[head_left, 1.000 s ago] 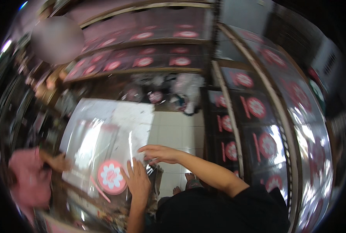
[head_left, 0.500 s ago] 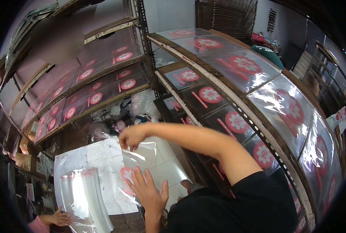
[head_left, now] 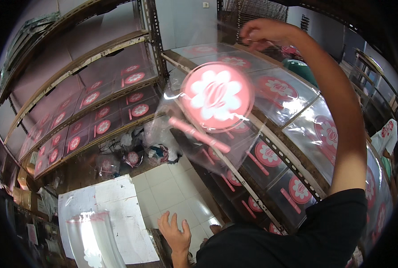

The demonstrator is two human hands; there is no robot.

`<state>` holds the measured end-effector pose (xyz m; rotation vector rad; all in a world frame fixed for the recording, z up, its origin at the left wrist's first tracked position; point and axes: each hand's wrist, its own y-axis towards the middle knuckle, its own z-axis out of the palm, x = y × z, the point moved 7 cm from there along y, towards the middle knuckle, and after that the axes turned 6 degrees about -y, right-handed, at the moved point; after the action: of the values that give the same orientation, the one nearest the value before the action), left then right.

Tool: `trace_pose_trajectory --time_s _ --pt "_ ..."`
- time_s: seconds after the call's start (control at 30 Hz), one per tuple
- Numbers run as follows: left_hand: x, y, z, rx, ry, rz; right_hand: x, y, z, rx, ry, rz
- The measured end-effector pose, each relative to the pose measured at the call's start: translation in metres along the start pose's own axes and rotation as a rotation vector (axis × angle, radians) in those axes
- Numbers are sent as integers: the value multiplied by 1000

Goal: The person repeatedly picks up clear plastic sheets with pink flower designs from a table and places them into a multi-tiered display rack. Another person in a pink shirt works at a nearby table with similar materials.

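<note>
My right hand [head_left: 268, 33], raised at the upper right, pinches the top edge of a clear plastic sheet [head_left: 163, 134]. The sheet hangs tilted in the air, slightly blurred, and carries a pink disc with a white flower [head_left: 216, 96] and a pink bar [head_left: 199, 134]. Low in the middle, my left hand [head_left: 175, 232] is empty, its fingers apart, beside the edge of the white-topped table [head_left: 123, 196]. On that table lies a stack of clear plastic sheets [head_left: 94, 239] with a pink line across its far end and a white flower print.
A metal-and-wood rack [head_left: 288, 152] on the right holds several tiers of printed sheets. Another rack [head_left: 96, 98] with similar sheets stands at the left. Plastic bags and scraps [head_left: 158, 152] lie beneath, past the tiled floor [head_left: 163, 183]. A green rounded thing [head_left: 299, 69] shows behind the right rack.
My right hand has swung up and right from the table, lifting the sheet off it. My left hand has dropped lower, away from the sheet. Another person's hand at lower left has left view.
</note>
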<state>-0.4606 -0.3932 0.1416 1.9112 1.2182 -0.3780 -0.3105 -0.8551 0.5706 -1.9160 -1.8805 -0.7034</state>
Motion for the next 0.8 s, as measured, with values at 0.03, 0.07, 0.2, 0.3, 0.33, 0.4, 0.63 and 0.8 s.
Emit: trace_pose_trajectory --time_s 0.03,0.07,0.2,0.3,0.33,0.4,0.63,0.8 --pt "11 -4 10 23 4 -8 -27 -5 -19 -40 47 66" --pt "19 -8 24 56 -5 -9 -59 -16 -38 -87 86 147" --pt "37 -19 66 213 -59 -32 -169 -54 -72 -167 77 344" --pt "42 -22 95 296 -43 -9 -247 -79 -80 -135 -9 455" --pt "43 -23 102 318 -56 -11 -270 -85 -80 -137 -118 485" --pt "44 -24 113 361 -69 -18 -293 -94 -75 -159 -131 540" --pt "54 -28 139 424 -69 -18 -336 -97 -74 -234 36 592" --pt "61 -32 146 434 -48 -11 -337 -91 -78 -321 86 605"
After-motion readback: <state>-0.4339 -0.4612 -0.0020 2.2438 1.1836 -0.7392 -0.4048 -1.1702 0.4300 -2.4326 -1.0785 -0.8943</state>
